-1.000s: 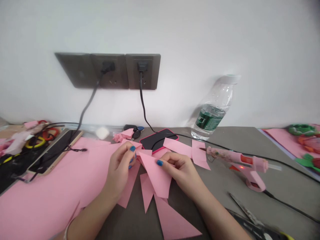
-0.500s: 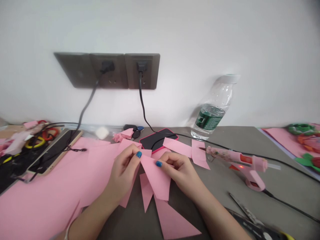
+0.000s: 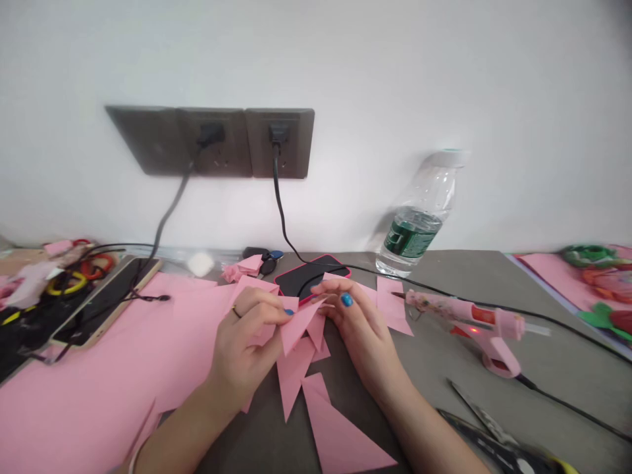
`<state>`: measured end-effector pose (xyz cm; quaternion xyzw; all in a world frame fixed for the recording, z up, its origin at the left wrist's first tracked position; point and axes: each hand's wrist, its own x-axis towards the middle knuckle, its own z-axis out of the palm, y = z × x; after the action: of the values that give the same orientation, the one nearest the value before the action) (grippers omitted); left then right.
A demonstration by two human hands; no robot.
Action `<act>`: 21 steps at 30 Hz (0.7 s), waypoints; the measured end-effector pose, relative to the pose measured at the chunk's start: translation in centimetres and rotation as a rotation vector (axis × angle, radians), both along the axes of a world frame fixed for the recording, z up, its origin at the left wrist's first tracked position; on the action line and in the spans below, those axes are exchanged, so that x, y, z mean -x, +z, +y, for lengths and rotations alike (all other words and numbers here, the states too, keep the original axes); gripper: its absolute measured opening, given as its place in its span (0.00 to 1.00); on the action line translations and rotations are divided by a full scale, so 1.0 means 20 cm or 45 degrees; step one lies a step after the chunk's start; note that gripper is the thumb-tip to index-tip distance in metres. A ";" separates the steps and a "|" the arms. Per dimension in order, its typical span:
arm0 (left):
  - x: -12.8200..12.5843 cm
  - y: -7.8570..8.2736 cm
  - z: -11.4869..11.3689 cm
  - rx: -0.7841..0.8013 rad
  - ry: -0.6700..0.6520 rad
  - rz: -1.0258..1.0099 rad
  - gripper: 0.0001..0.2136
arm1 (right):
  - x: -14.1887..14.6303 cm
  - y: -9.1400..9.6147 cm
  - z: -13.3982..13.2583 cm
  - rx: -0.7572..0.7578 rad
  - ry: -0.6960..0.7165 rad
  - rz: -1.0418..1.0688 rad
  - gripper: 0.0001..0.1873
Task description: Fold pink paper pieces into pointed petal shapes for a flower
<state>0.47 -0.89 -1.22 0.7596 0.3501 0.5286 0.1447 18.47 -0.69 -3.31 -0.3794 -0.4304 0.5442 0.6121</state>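
Note:
Between my hands is a piece of pink paper (image 3: 300, 322), raised above the table and tilted so that it shows as a narrow wedge. My left hand (image 3: 249, 349) pinches its left side between thumb and fingers. At its upper right corner, the fingertips of my right hand (image 3: 356, 326) close on the paper. Loose pink paper pieces (image 3: 343, 424) lie on the table below and under my hands. A large pink sheet (image 3: 113, 355) spreads out to the left. Just beyond my fingers rests a dark phone with a pink-red edge (image 3: 309, 273).
To the right, a pink glue gun (image 3: 469, 316) with a lit red light lies near open scissors (image 3: 486, 421). A water bottle (image 3: 415, 227) leans by the wall. Another phone (image 3: 106, 299) rests on the left. Black cords run from wall sockets (image 3: 280, 141) across the table.
The paper has been turned in my hands, from hanging broad side toward me to a tilted wedge. My right hand has shifted its hold to the corner, and my left fingers have curled around.

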 end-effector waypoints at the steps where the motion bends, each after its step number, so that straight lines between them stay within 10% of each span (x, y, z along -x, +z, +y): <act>1: 0.01 0.00 0.00 -0.133 0.040 0.028 0.10 | 0.00 -0.01 0.00 0.008 0.003 0.064 0.17; 15: 0.00 0.00 -0.01 -0.384 0.217 0.397 0.10 | -0.01 0.06 -0.04 0.085 0.465 -0.213 0.25; 21: 0.00 -0.01 -0.01 0.349 0.093 -0.024 0.06 | 0.01 0.06 -0.03 0.003 0.069 -0.300 0.23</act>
<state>0.53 -1.02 -1.37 0.7145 0.4450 0.4880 0.2311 18.36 -1.22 -2.19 -0.4296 -0.5088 0.5126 0.5420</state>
